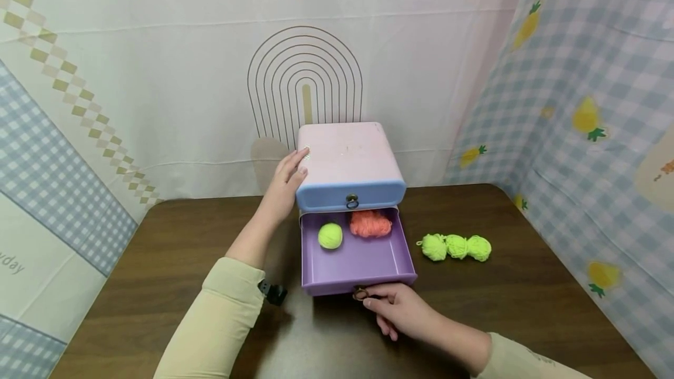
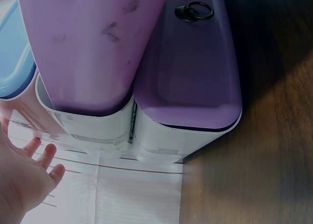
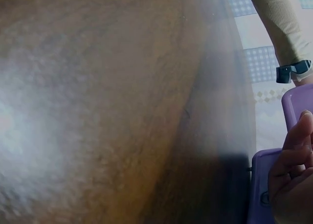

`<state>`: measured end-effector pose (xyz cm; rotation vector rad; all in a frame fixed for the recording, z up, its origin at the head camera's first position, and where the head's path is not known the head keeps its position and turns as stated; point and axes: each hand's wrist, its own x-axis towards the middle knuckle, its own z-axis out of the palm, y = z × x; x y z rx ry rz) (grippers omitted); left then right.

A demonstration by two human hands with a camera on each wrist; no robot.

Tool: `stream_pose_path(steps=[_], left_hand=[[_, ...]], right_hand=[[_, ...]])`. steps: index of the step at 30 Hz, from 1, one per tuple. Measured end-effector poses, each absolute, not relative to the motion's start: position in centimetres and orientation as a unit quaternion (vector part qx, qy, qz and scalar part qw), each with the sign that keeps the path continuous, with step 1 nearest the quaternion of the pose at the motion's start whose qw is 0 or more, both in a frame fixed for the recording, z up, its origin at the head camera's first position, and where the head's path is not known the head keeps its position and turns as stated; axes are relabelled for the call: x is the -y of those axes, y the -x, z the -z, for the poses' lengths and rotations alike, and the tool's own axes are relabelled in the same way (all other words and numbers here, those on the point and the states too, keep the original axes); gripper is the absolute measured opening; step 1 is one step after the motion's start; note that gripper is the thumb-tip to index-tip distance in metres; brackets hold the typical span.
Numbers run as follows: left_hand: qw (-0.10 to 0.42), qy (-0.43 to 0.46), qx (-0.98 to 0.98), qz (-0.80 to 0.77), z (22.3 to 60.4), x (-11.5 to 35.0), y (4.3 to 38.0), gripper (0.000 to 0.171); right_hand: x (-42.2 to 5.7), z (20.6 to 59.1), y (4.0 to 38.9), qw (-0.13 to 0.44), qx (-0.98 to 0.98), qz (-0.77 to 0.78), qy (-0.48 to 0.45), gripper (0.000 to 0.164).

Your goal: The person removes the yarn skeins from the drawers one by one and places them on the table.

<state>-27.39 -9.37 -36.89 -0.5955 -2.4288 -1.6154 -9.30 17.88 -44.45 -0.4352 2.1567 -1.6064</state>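
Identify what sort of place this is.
Probably an indoor tabletop corner, perhaps staged: a dark wood-grain table, creased patterned cloth hanging around it, and a small drawer unit on top.

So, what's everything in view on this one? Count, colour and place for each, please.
Pink casing: 1, pink, top of stack
White casings: 2, white, below it
Blue drawer: 1, blue, closed, top
Open drawer: 1, purple, middle, pulled out
Bottom drawer: 1, purple, closed
Ring pulls: 3, dark metal, drawer fronts
Yarn ball: 1, yellow-green, in open drawer
Yarn bundle: 1, coral, in open drawer
Three-lobed yarn: 1, yellow-green, on table, right of stack
Table: 1, dark brown, under everything
Patterned cloth: count unclear, white and blue-checked, behind and beside table
Wrist device: 1 visible, black, left wrist
Sleeves: 2, pale yellow, forearms
Left hand: 1, on pink casing's left edge
Right hand: 1, pinching open drawer's ring
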Motion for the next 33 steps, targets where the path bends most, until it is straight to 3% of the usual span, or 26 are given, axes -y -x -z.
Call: stream_pose_path(steps=[33], left_hand=[[0.091,0.209,0.814,0.535,37.0,9.4,27.5,0.052]], right_hand=[[-20.1,43.7,8.6,0.193,-0.816,0.513,0.185,0.03]])
